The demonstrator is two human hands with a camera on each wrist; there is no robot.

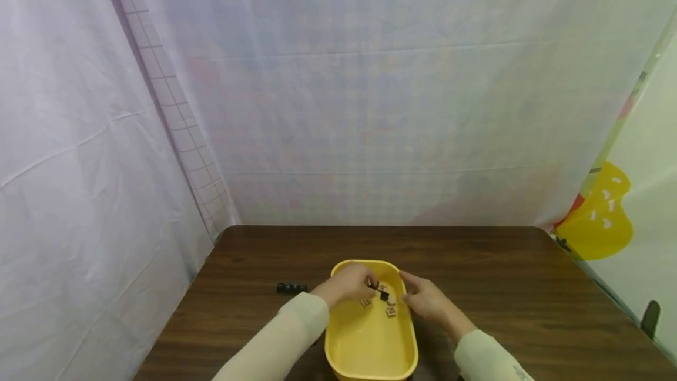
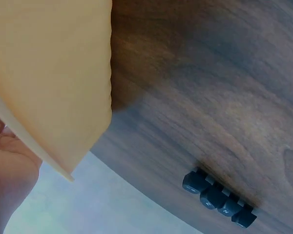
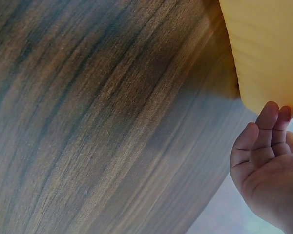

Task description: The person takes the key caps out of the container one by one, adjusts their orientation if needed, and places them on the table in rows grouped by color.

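Note:
A yellow plastic bin (image 1: 370, 348) stands on the table. My left hand (image 1: 350, 282) reaches over its left rim, fingers down among small pieces at the far end; a dark bit shows at the fingertips, but whether they pinch it is unclear. In the left wrist view the bin wall hides those fingers. Square brown-patterned tiles (image 1: 391, 311), a black piece (image 1: 384, 296) and a whitish piece (image 1: 391, 300) lie inside. My right hand (image 1: 429, 303) holds the bin's right rim near the far corner, thumb inside, fingers against the outer wall.
Left of the bin, a short row of black keycap-like blocks (image 2: 219, 199) with pale markings lies on the dark wood-grain table (image 1: 254, 263). White curtains (image 1: 370, 104) hang behind the table and at the left. A yellow shape (image 1: 597, 213) shows at the right.

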